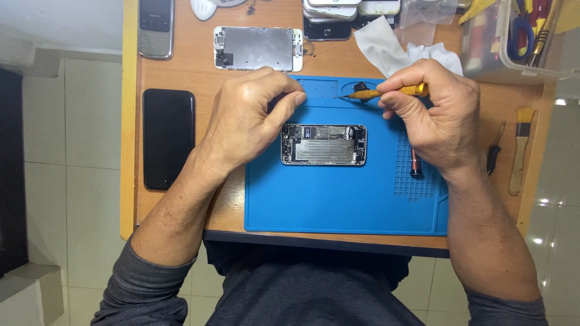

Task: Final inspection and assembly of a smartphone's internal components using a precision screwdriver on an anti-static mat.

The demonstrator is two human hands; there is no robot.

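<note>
1. Two hands: left hand (254,121), right hand (432,111).
2. One yellow-handled screwdriver (393,92).
3. One opened phone body (324,145).
4. One blue work mat (338,199).
5. One detached screen panel (258,48).
6. One black phone (168,139); one grey keypad phone (156,27).
7. One brush (519,148).
8. One clear tool box (513,42).

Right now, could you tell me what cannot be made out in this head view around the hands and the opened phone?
- Whatever the left hand pinches: hidden by its curled fingers.
- Screwdriver tip: too small to show what it touches.
- Opened phone parts: too fine to tell apart.
- Stacked phones: cut off by the top edge.
</note>
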